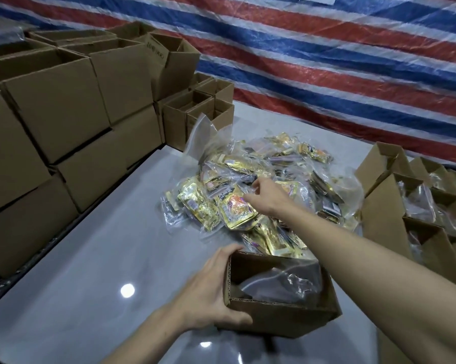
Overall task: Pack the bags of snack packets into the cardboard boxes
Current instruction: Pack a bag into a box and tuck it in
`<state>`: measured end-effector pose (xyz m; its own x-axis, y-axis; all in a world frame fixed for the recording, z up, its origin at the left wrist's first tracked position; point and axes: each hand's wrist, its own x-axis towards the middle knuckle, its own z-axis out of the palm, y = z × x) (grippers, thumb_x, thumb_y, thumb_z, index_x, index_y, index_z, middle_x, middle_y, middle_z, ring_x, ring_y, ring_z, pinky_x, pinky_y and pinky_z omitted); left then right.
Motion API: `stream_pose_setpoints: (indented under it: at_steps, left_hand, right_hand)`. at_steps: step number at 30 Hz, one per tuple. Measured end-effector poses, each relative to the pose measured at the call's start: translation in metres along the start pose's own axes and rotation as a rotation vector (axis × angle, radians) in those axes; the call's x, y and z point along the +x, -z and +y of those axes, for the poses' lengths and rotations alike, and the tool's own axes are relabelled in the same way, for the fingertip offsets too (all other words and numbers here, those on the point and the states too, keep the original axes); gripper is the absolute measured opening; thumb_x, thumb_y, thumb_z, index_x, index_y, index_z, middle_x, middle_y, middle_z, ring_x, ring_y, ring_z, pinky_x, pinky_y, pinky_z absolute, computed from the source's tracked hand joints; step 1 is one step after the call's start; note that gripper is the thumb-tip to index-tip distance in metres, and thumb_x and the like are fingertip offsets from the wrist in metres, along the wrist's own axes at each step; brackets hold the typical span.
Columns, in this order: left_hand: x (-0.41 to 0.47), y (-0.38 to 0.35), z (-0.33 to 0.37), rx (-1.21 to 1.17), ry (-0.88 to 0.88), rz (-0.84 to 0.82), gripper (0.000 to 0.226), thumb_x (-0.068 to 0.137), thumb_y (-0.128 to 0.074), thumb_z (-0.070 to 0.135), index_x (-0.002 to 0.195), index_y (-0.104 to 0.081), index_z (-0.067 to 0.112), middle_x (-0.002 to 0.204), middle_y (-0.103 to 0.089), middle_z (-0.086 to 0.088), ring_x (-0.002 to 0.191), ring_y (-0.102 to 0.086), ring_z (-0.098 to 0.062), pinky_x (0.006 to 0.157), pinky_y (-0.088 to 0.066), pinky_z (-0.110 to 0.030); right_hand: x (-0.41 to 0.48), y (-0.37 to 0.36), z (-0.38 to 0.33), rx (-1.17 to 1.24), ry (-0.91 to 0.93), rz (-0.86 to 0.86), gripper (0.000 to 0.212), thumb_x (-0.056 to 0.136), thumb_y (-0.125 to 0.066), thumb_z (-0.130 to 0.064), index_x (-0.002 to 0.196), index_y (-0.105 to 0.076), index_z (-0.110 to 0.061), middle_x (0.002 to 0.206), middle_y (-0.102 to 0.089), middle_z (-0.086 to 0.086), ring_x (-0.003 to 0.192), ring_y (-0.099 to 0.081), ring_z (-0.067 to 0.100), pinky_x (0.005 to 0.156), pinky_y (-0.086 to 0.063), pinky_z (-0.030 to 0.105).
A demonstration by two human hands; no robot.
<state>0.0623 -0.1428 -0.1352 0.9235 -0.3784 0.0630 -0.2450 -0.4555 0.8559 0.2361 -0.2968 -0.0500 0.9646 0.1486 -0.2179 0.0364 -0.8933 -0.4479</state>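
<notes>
**Reaching into the pile for the next bag**

The left hand [208,292] grips the left wall of an open box [282,308] on the near part of the grey table [90,258], thumb on the near side and fingers curled over the far corner. A clear bag already lies inside it.

The right hand [263,197] stretches out to the pile [253,195] of bags in the middle of the table, just beyond the box. Its fingers are bent down onto the plastic; whether they have pinched a bag yet I cannot tell.

The bags look light, soft and slippery: thin clear film around gold foil packets that will shift and sag when lifted. A pinch on loose film may slide or stretch, so a fuller grasp around the packets seems safer.

Stacked cartons [64,114] stand on the left, filled boxes [395,206] on the right, a striped tarp [326,61] behind.
</notes>
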Motion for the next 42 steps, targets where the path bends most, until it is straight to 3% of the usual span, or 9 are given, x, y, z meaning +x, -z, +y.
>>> stream_pose_setpoints:
  at_steps: [4, 8, 13, 21, 26, 30, 35, 37, 42]
  left_hand:
    - [0.018, 0.016, -0.002, -0.006, 0.006, -0.053, 0.109, 0.056, -0.085, 0.064, 0.137, -0.013, 0.056, 0.132, -0.042, 0.024, 0.117, -0.051, 0.003, 0.099, -0.048, -0.034]
    - [0.045, 0.030, -0.008, -0.005, -0.010, -0.038, 0.106, 0.059, -0.089, 0.052, 0.137, -0.018, 0.046, 0.132, -0.045, 0.013, 0.119, -0.052, -0.006, 0.101, -0.046, -0.038]
    - [0.056, 0.030, -0.019, 0.017, -0.020, -0.066, 0.109, 0.059, -0.091, 0.050, 0.138, -0.016, 0.046, 0.137, -0.039, 0.013, 0.124, -0.046, -0.007, 0.106, -0.041, -0.034]
    - [0.043, 0.023, -0.019, -0.025, -0.031, -0.064, 0.107, 0.058, -0.090, 0.052, 0.140, -0.021, 0.049, 0.142, -0.036, 0.013, 0.132, -0.042, -0.008, 0.111, -0.038, -0.039]
    - [0.035, 0.022, -0.012, -0.028, -0.054, -0.044, 0.104, 0.059, -0.093, 0.041, 0.140, -0.028, 0.038, 0.135, -0.043, 0.005, 0.125, -0.049, -0.016, 0.106, -0.043, -0.045]
    - [0.028, 0.018, -0.007, -0.024, -0.088, -0.025, 0.102, 0.059, -0.093, 0.041, 0.139, -0.030, 0.037, 0.130, -0.042, 0.010, 0.119, -0.050, -0.014, 0.101, -0.045, -0.041]
    - [0.017, 0.006, 0.001, -0.005, -0.097, 0.005, 0.098, 0.060, -0.091, 0.047, 0.136, -0.030, 0.044, 0.126, -0.043, 0.017, 0.116, -0.050, -0.011, 0.099, -0.046, -0.038]
    - [0.012, 0.002, 0.004, 0.007, -0.082, -0.002, 0.098, 0.060, -0.090, 0.050, 0.136, -0.028, 0.048, 0.128, -0.043, 0.018, 0.118, -0.050, -0.009, 0.100, -0.046, -0.036]
    - [0.005, -0.001, 0.011, 0.058, -0.030, -0.023, 0.104, 0.060, -0.087, 0.059, 0.138, -0.019, 0.056, 0.134, -0.038, 0.031, 0.123, -0.047, 0.001, 0.103, -0.044, -0.029]
  right_hand:
    - [0.041, -0.021, 0.012, 0.029, -0.138, 0.024, 0.053, 0.095, -0.061, -0.033, 0.136, -0.043, -0.004, 0.113, -0.052, 0.011, 0.094, -0.051, 0.023, 0.072, -0.044, 0.033]
    - [0.062, -0.036, 0.014, 0.099, -0.251, -0.014, 0.088, 0.091, -0.068, -0.021, 0.155, -0.009, -0.004, 0.125, -0.049, 0.021, 0.103, -0.060, 0.029, 0.091, -0.053, 0.041]
    - [0.065, -0.042, 0.010, 0.086, -0.290, -0.137, 0.029, 0.087, -0.074, -0.016, 0.105, -0.063, 0.003, 0.081, -0.061, 0.008, 0.049, -0.056, 0.014, 0.042, -0.043, 0.021]
    - [0.040, -0.030, 0.014, 0.198, -0.206, 0.053, 0.016, 0.090, -0.065, -0.010, 0.098, -0.068, 0.004, 0.097, -0.070, 0.016, 0.078, -0.065, 0.024, 0.076, -0.059, 0.040]
    - [0.010, -0.014, 0.014, 0.262, -0.173, 0.002, 0.018, 0.094, -0.046, -0.004, 0.077, -0.049, -0.006, 0.078, -0.052, 0.012, 0.063, -0.048, 0.020, 0.058, -0.044, 0.032]
    - [-0.014, -0.001, 0.031, 0.517, -0.196, -0.007, 0.029, 0.104, -0.032, -0.017, 0.086, -0.054, -0.007, 0.073, -0.055, 0.014, 0.060, -0.055, 0.024, 0.068, -0.052, 0.035]
    - [-0.035, 0.017, 0.051, 0.707, -0.253, 0.306, 0.035, 0.096, -0.039, -0.009, 0.062, -0.038, -0.016, 0.089, -0.066, 0.029, 0.098, -0.065, 0.045, 0.086, -0.056, 0.054]
    - [-0.043, 0.022, 0.055, 0.740, -0.245, 0.294, 0.033, 0.091, -0.040, -0.005, 0.061, -0.038, -0.018, 0.088, -0.062, 0.026, 0.094, -0.065, 0.044, 0.098, -0.047, 0.061]
    - [-0.063, 0.032, 0.064, 0.942, -0.192, 0.233, 0.015, 0.080, -0.062, -0.013, 0.068, -0.058, -0.007, 0.085, -0.070, 0.011, 0.088, -0.064, 0.026, 0.081, -0.049, 0.041]
